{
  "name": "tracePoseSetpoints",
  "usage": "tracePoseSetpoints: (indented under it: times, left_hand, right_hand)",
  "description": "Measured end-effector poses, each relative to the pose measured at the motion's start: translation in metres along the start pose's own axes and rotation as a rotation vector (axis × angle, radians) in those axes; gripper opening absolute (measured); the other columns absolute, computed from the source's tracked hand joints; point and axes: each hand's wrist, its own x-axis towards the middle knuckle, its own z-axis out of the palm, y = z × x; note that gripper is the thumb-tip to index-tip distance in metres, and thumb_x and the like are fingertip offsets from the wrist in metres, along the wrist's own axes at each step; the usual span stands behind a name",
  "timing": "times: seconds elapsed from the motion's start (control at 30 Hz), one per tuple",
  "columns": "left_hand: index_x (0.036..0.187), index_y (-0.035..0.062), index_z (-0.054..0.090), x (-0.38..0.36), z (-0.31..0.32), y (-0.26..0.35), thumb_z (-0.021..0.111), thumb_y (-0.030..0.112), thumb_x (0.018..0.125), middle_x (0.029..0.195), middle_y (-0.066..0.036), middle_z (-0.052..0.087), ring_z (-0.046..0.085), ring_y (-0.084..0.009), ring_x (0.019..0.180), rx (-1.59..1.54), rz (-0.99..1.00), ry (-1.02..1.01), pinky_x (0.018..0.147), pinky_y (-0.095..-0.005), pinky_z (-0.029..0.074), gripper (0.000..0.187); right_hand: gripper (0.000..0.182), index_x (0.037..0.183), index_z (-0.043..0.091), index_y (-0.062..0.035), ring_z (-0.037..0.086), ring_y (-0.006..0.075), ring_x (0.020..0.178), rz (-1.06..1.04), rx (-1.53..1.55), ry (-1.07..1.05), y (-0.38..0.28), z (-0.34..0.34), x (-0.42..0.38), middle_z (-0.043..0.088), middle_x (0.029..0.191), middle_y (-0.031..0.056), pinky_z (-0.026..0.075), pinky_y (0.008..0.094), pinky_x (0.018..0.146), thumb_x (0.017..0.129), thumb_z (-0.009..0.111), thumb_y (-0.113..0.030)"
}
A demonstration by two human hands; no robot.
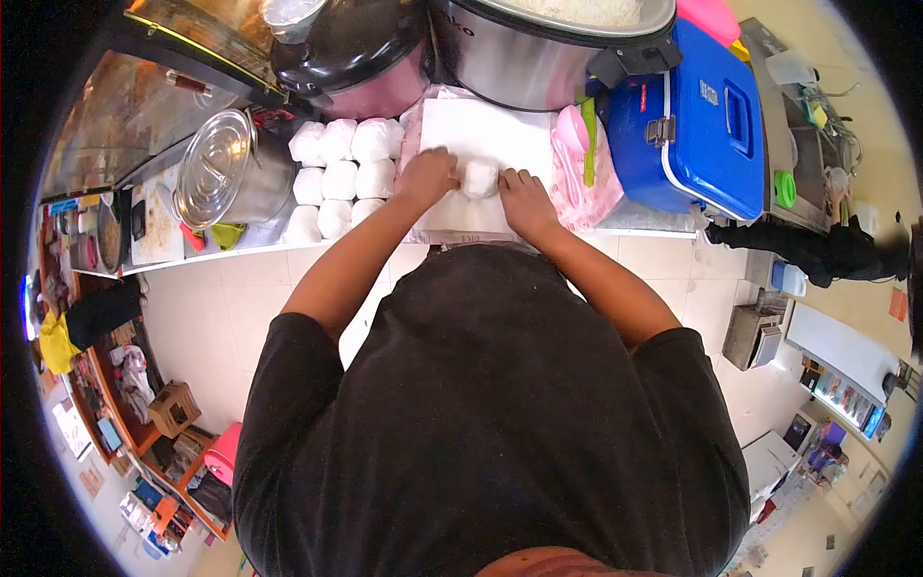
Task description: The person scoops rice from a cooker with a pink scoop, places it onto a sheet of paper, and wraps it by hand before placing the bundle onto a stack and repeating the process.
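A small round mound of white rice (480,179) sits on white wrapping paper (478,213), directly between my hands. My left hand (430,177) is at the paper's left side, its fingers bent and closed on the paper. On the other side, my right hand (528,201) has its fingers curled in close to the mound, pinching the paper. Behind them lies a stack of flat white sheets (486,125). Several wrapped white bundles (338,180) stand in rows left of my left hand. A pink rice paddle (573,131) and a long green utensil (589,139) lie to the right.
A large steel cooker (519,60) full of rice stands at the back, beside a pink pot with a black lid (361,58). The blue cooler box (707,115) bounds the right side. A lidded steel pot (223,168) stands left. Another person's dark sleeve (784,240) shows at right.
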Motion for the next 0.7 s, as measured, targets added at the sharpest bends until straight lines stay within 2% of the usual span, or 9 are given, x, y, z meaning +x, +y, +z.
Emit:
tracePoseSetpoints:
  times: [0.1,0.13,0.23,0.27,0.4,0.47,0.57,0.6,0.7]
  left_hand:
    - [0.114,0.0100,0.069,0.013,0.006,-0.004,0.088,0.021,0.073,0.103,-0.015,0.068,0.069,-0.0371,0.098,0.015,0.291,0.248,0.086,-0.0499,0.055,0.047]
    - [0.118,0.0096,0.066,0.010,0.004,0.002,0.086,0.017,0.077,0.103,-0.013,0.070,0.070,-0.0341,0.099,0.031,0.245,0.185,0.088,-0.0454,0.055,0.046]
    - [0.125,0.0091,0.062,-0.003,-0.008,0.002,0.082,0.007,0.082,0.118,-0.008,0.067,0.066,-0.0219,0.112,-0.707,0.121,-0.023,0.099,-0.0351,0.051,0.047]
    - [0.129,0.0079,0.059,-0.007,-0.004,-0.001,0.078,-0.001,0.086,0.119,-0.005,0.067,0.062,-0.0151,0.115,-0.794,0.172,0.001,0.099,-0.0314,0.049,0.048]
    - [0.136,0.0064,0.057,-0.045,-0.027,0.027,0.080,-0.002,0.084,0.119,-0.005,0.065,0.061,-0.0151,0.113,-1.292,0.201,0.107,0.097,-0.0325,0.049,0.058]
    - [0.141,0.0065,0.055,-0.063,-0.037,0.039,0.081,0.000,0.083,0.119,-0.005,0.065,0.060,-0.0158,0.114,-1.416,0.207,0.200,0.098,-0.0328,0.049,0.064]
    - [0.146,0.0117,0.054,-0.092,-0.061,0.031,0.084,0.005,0.080,0.127,-0.008,0.065,0.063,-0.0222,0.117,-0.911,0.207,0.427,0.102,-0.0379,0.049,0.073]
    - [0.148,0.0124,0.053,-0.101,-0.074,0.034,0.086,0.006,0.078,0.142,-0.010,0.059,0.056,-0.0263,0.132,-0.911,0.184,0.441,0.110,-0.0417,0.045,0.078]
    - [0.147,0.0120,0.054,-0.118,-0.103,0.033,0.087,0.008,0.077,0.151,-0.011,0.053,0.051,-0.0300,0.140,-0.726,0.378,0.522,0.114,-0.0446,0.043,0.078]
  right_hand:
    - [0.035,0.127,0.062,0.0045,0.056,0.0304,0.117,0.026,0.036,-0.035,-0.001,-0.006,-0.002,0.059,0.124,0.0143,0.047,0.0447,0.099,0.098,0.054,-0.014]
    - [0.038,0.129,0.061,0.0043,0.056,0.0311,0.120,0.036,0.060,-0.054,0.000,-0.011,-0.001,0.059,0.128,0.0150,0.047,0.0449,0.101,0.097,0.056,-0.015]
    - [0.052,0.138,0.058,0.0039,0.052,0.0368,0.132,-0.026,0.227,0.210,0.001,-0.031,-0.014,0.055,0.142,0.0186,0.043,0.0456,0.109,0.092,0.066,-0.018]
    - [0.071,0.147,0.048,0.0040,0.048,0.0370,0.139,-0.007,0.434,0.146,0.006,-0.026,-0.013,0.051,0.148,0.0215,0.039,0.0446,0.116,0.087,0.076,-0.021]
    - [0.076,0.151,0.036,-0.0019,0.055,0.0223,0.129,0.181,1.357,0.337,-0.031,-0.040,0.001,0.055,0.137,0.0128,0.044,0.0389,0.109,0.091,0.080,-0.013]
    - [0.076,0.149,0.038,-0.0012,0.052,0.0233,0.132,0.234,1.464,0.291,-0.045,-0.058,0.012,0.055,0.136,0.0149,0.045,0.0387,0.109,0.089,0.082,-0.014]
    - [0.079,0.149,0.039,-0.0010,0.055,0.0247,0.130,0.259,1.850,0.143,-0.059,-0.066,0.022,0.055,0.137,0.0149,0.050,0.0394,0.105,0.086,0.085,-0.016]
    - [0.079,0.149,0.039,-0.0009,0.056,0.0251,0.128,0.244,2.010,0.060,-0.067,-0.073,0.024,0.055,0.137,0.0146,0.051,0.0399,0.104,0.086,0.085,-0.017]
    - [0.076,0.147,0.043,-0.0023,0.062,0.0248,0.119,0.228,2.252,-0.240,-0.086,-0.076,0.028,0.059,0.134,0.0117,0.053,0.0390,0.097,0.088,0.082,-0.029]
